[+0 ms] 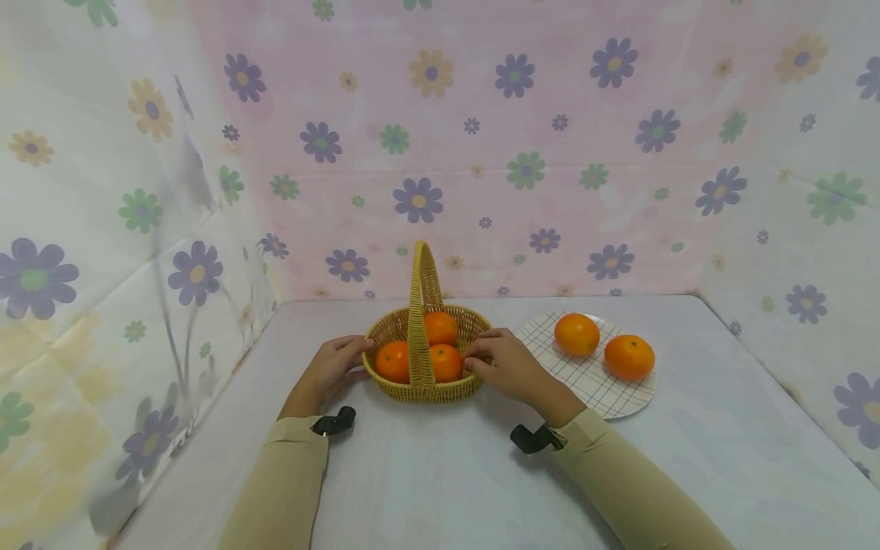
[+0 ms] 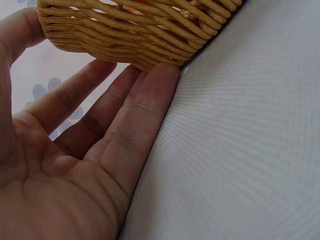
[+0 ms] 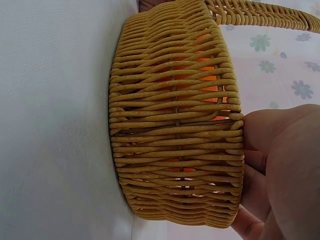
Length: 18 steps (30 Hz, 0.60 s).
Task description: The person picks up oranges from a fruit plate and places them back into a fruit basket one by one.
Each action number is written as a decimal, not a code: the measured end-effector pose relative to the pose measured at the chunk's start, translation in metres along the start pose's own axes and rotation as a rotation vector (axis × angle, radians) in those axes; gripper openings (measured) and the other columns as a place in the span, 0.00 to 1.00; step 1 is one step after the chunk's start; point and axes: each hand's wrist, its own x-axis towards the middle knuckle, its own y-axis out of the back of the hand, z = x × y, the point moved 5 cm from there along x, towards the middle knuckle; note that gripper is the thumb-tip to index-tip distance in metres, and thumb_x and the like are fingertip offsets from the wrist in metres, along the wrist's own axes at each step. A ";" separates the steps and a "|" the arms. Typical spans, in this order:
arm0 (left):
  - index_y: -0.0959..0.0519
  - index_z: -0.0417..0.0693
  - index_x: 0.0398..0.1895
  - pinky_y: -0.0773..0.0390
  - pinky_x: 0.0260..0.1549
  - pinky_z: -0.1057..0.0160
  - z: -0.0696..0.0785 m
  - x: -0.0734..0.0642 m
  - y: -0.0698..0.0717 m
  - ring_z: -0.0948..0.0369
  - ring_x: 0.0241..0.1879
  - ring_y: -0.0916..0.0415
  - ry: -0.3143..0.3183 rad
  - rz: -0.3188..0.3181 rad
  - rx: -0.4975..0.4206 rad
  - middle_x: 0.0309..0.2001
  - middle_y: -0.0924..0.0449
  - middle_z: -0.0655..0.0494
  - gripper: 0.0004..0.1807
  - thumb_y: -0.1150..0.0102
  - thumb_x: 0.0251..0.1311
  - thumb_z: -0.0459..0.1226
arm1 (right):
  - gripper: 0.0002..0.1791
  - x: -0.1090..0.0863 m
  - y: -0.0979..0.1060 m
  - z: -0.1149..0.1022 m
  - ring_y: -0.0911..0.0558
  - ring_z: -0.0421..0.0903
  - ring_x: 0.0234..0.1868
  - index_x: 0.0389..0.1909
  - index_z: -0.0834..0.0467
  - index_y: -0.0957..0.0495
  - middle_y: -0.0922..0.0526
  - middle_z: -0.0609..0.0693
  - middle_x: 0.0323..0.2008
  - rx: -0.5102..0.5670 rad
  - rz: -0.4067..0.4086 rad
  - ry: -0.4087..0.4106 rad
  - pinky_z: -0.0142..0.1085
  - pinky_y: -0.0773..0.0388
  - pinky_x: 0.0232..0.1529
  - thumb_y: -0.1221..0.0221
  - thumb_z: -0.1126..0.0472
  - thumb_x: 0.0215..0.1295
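A yellow-brown wicker basket (image 1: 422,391) with a tall arched handle stands upright on the table. Three oranges (image 1: 440,328) lie inside it. My left hand (image 1: 333,367) holds the basket's left end; in the left wrist view its thumb reaches the upper wall and its fingers (image 2: 145,107) press low on the wicker side. At the right end, my right hand (image 1: 507,367) grips the rim, close beside an orange (image 1: 446,363). The right wrist view shows its thumb (image 3: 260,125) against the rim, with the other fingers partly hidden behind.
To the right lies a round white plate (image 1: 560,372) with a grid pattern, bearing two more oranges (image 1: 577,334), (image 1: 629,357). A white cloth covers the table (image 1: 426,473). Flower-printed fabric (image 1: 454,153) hangs at the back and both sides.
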 end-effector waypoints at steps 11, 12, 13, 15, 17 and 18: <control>0.26 0.39 0.69 0.13 0.54 0.55 0.000 0.002 -0.002 0.53 0.59 0.20 0.010 -0.005 -0.001 0.70 0.28 0.44 0.32 0.39 0.71 0.51 | 0.03 -0.001 0.006 -0.001 0.23 0.49 0.61 0.40 0.45 0.12 0.13 0.40 0.44 -0.009 0.053 0.056 0.47 0.20 0.63 0.33 0.53 0.69; 0.25 0.40 0.68 0.13 0.54 0.55 0.000 0.002 -0.002 0.53 0.59 0.20 0.012 -0.004 -0.002 0.70 0.28 0.44 0.32 0.39 0.70 0.52 | 0.03 -0.002 0.007 -0.002 0.22 0.49 0.60 0.40 0.45 0.12 0.13 0.40 0.44 -0.006 0.058 0.059 0.47 0.19 0.60 0.33 0.53 0.69; 0.25 0.40 0.68 0.13 0.54 0.55 0.000 0.002 -0.002 0.54 0.59 0.19 0.010 -0.005 -0.001 0.70 0.28 0.44 0.32 0.39 0.70 0.52 | 0.03 -0.002 0.007 -0.002 0.22 0.49 0.58 0.40 0.45 0.12 0.13 0.40 0.44 -0.004 0.060 0.061 0.45 0.19 0.58 0.32 0.53 0.69; 0.26 0.39 0.68 0.13 0.54 0.55 0.001 0.001 -0.002 0.55 0.58 0.19 0.004 -0.007 -0.005 0.70 0.28 0.43 0.32 0.39 0.70 0.52 | 0.04 -0.002 0.007 -0.002 0.21 0.49 0.54 0.41 0.47 0.12 0.13 0.41 0.44 -0.007 0.063 0.075 0.43 0.19 0.53 0.32 0.54 0.69; 0.26 0.37 0.68 0.13 0.53 0.55 0.001 0.000 -0.002 0.56 0.56 0.18 -0.003 -0.008 -0.005 0.69 0.28 0.42 0.32 0.39 0.71 0.51 | 0.05 -0.001 0.006 -0.002 0.20 0.50 0.50 0.42 0.48 0.12 0.14 0.41 0.44 -0.013 0.062 0.085 0.41 0.19 0.48 0.32 0.54 0.69; 0.26 0.37 0.68 0.13 0.53 0.55 0.001 -0.001 -0.002 0.57 0.55 0.18 -0.005 -0.006 -0.010 0.68 0.28 0.43 0.32 0.39 0.71 0.51 | 0.05 -0.001 0.006 -0.002 0.20 0.50 0.48 0.42 0.48 0.12 0.14 0.41 0.44 -0.018 0.061 0.088 0.39 0.20 0.46 0.32 0.54 0.69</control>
